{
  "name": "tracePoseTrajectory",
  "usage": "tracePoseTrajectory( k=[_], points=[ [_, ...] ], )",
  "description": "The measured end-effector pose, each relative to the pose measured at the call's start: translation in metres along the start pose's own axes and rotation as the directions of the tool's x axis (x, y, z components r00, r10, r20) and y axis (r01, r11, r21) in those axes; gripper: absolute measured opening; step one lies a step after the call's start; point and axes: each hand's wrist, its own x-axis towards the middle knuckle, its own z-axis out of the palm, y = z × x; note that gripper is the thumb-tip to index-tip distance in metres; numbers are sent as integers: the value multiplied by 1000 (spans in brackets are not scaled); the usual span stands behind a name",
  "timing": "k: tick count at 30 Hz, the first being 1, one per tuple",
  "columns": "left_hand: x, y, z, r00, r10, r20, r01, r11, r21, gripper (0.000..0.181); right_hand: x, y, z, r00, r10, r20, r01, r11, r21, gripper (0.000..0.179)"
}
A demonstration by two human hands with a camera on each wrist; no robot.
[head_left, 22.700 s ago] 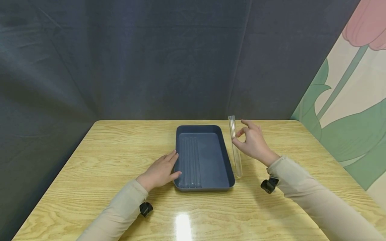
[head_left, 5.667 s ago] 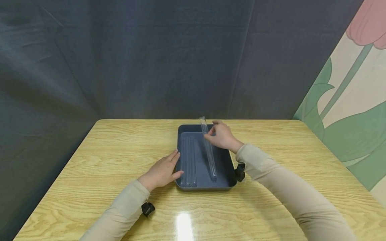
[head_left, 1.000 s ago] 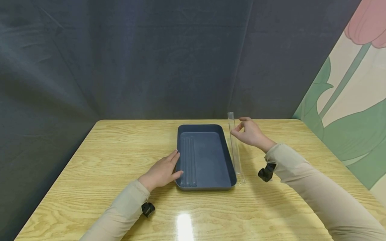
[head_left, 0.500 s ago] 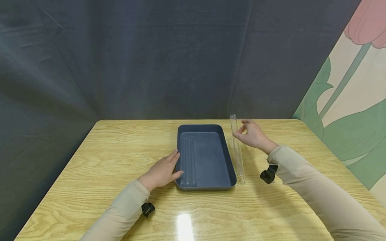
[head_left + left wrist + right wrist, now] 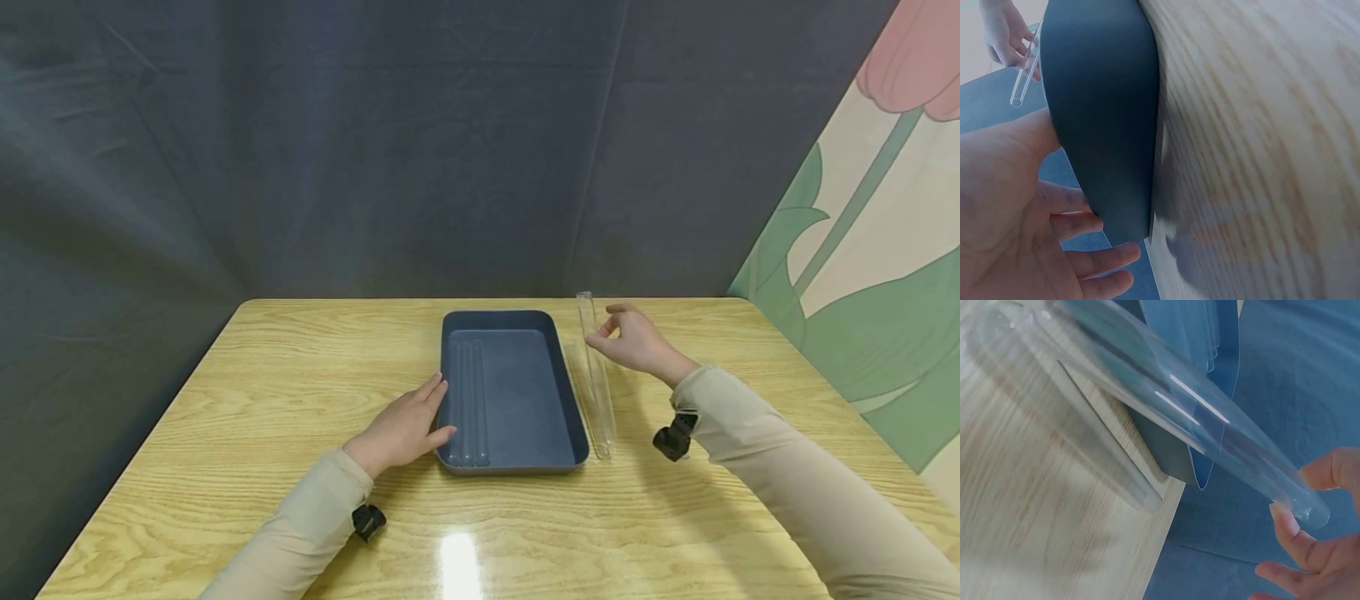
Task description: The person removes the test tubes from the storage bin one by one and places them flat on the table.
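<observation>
In the head view, a dark blue tray [image 5: 536,392] stands on the table. Three clear test tubes [image 5: 469,404] lie side by side along its left half. My left hand [image 5: 401,425] rests against the tray's left wall, fingers straight; in the left wrist view its fingers [image 5: 1079,200] touch the rim. Right of the tray, my right hand [image 5: 633,340] pinches a clear test tube [image 5: 587,312] near its far end between thumb and index finger. That tube slants above the table. Beneath it, another test tube [image 5: 1104,456] lies on the table along the tray's right side.
The wood-grain table [image 5: 300,358] ends at a dark curtain [image 5: 420,150] behind the tray. A wall painted with a tulip [image 5: 877,275] rises at the right. Small black cameras [image 5: 674,437] are strapped at both wrists.
Several seconds ago my right hand held a test tube over the tray; now it holds one right of it. In the last second that tube moved slightly right and nearer. The left hand stayed still.
</observation>
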Motion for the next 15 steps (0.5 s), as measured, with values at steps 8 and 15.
tracePoseTrajectory(
  k=[8, 15],
  points=[
    [0, 0, 0, 1000, -2, 2, 2, 1000, 0, 69, -1, 6, 1, 1000, 11, 22, -11, 1000, -15, 28],
    [0, 1, -1, 1000, -8, 11, 8, 1000, -1, 69, -1, 11, 2, 999, 17, 30, -16, 1000, -20, 28]
  ],
)
